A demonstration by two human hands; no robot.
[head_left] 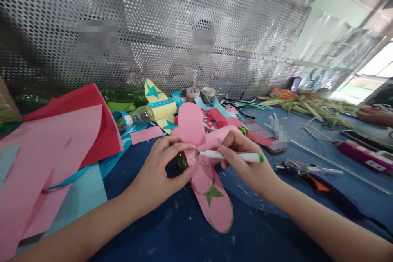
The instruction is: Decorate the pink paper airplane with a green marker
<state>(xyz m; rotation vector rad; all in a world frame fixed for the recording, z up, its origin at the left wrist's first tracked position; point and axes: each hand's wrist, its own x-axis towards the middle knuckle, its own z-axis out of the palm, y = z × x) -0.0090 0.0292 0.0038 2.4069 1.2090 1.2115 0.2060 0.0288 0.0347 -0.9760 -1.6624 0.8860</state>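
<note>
In front of me a pink paper plane [192, 120] sits around a dark green bottle [182, 161]. My left hand [161, 166] grips it from the left, thumb and fingers against the pink paper near the bottle's end. Pinched in my right hand [254, 172] is a white marker [248, 156] with a green end. Its tip touches the upper point of an outlined star [199, 161], where a little green colour shows. Closer to me on the same wing is a filled green star [213, 193].
Pink paper sheets [70, 139] and red paper [107, 147] lie at left. Behind are a yellow paper-wrapped bottle [162, 110] and coloured scraps. To the right lie a glue gun [334, 196], glue sticks, a phone [262, 135] and dried husks [316, 108]. Another person's hand [374, 115] shows far right.
</note>
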